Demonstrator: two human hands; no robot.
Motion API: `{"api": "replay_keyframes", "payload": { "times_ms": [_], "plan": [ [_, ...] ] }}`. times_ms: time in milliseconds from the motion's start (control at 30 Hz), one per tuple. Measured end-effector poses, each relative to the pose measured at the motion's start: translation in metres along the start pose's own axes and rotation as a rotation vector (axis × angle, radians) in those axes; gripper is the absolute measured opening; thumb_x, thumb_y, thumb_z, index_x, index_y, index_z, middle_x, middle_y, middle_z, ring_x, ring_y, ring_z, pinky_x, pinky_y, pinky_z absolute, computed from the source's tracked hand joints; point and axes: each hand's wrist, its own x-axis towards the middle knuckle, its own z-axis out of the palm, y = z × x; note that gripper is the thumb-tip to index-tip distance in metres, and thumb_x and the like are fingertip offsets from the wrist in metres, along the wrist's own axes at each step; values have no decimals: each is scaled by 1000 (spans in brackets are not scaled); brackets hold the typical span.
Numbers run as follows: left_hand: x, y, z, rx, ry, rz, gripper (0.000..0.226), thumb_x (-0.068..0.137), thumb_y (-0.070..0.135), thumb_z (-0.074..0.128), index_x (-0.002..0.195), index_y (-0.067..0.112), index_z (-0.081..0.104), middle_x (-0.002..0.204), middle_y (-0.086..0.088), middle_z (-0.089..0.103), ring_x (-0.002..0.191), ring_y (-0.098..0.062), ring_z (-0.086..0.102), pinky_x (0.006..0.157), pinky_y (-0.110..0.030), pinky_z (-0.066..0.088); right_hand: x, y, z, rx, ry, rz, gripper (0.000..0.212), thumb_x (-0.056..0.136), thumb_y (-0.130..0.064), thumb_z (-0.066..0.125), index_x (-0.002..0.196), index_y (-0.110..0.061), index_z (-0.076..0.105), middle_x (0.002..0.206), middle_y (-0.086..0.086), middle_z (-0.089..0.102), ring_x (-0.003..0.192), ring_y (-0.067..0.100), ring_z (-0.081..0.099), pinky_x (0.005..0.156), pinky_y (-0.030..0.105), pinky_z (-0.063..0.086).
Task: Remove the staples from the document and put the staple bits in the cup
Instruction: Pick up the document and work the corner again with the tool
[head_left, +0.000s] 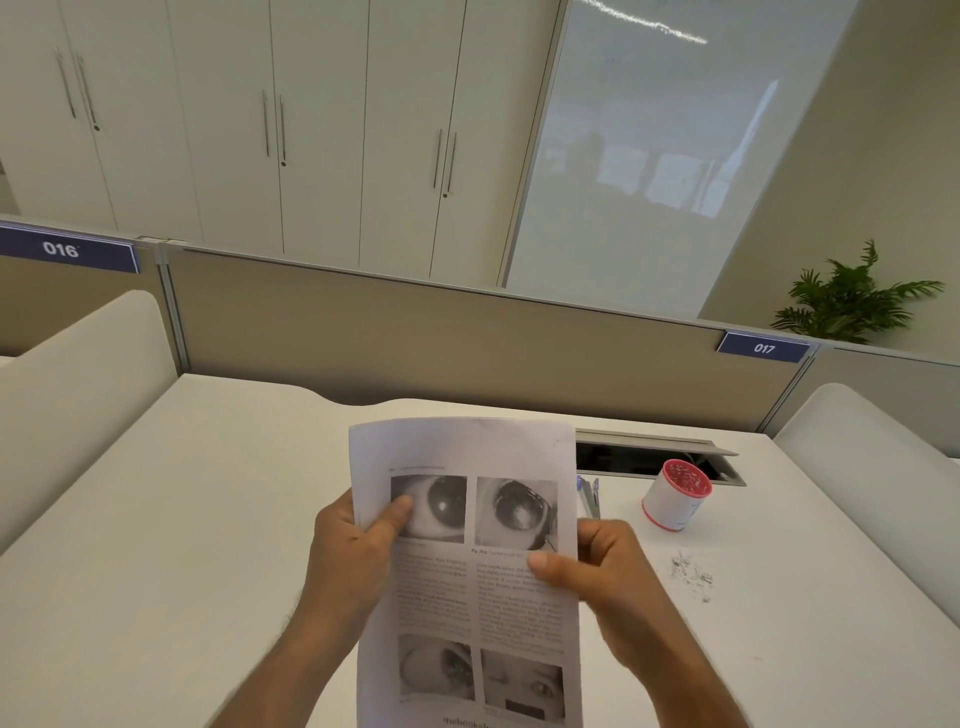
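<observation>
Both hands, left (358, 545) and right (602, 566), grip printed white paper document (467, 571) upright for staple check, red-rimmed white cup (675, 496) right of grip.

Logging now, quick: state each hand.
Left hand: grips the stapled document at its left edge.
Right hand: grips the document's right edge.

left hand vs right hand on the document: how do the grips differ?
The left hand grips the document at its left edge, higher up, thumb lying on the top-left eye photo. The right hand grips the right edge lower down, thumb on the text column under the top-right photo. Shared: each pinches the sheet with thumb in front and fingers behind, holding it upright above the desk.
</observation>
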Motion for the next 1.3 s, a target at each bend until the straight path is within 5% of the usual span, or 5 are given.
{"api": "replay_keyframes", "payload": {
  "times_ms": [333, 700, 900, 1133, 1300],
  "plan": [
    [1, -20, 4, 321, 97, 9, 79, 80, 25, 80, 143, 29, 33, 147, 9, 39, 131, -17, 42, 106, -43, 42, 1, 3, 1, 114, 195, 1, 30, 75, -23, 72, 93, 1, 73, 94, 19, 74, 88, 37, 72, 80, 52, 58],
    [-45, 1, 52, -11, -325, -102, 77, 57, 79, 69, 123, 46, 46, 126, 25, 58, 114, -11, 60, 89, -31, 56, 10, -4, 44, 99, 245, -59, 20, 81, -42, 67, 84, -26, 79, 83, 2, 76, 79, 24, 72, 62, 26, 57],
    [-36, -7, 43, -29, -147, -80, 48, 77, 19, 82, 116, 34, 58, 103, 15, 73, 96, -7, 70, 81, -27, 60, 11, -1, 55, 175, 178, -11, 54, 93, -48, 39, 94, -10, 77, 97, 6, 76, 96, 21, 71, 87, 31, 55],
    [-19, -16, 22, 106, -80, -97, 41, 92, -1, 59, 98, 39, 63, 94, 13, 73, 91, -8, 70, 73, -28, 59, 16, 22, 42, -42, 371, -99, 12, 85, -20, 71, 97, -22, 74, 94, -4, 75, 90, 17, 70, 81, 36, 59],
    [-6, -19, 10, 96, -133, -179, 37, 94, 1, 58, 100, 38, 63, 100, 7, 74, 93, -14, 70, 81, -39, 60, 27, 58, 7, -135, 428, 116, 70, 72, -33, 83, 132, -27, 48, 124, -10, 57, 110, 17, 58, 92, 41, 51]
  ]
}}
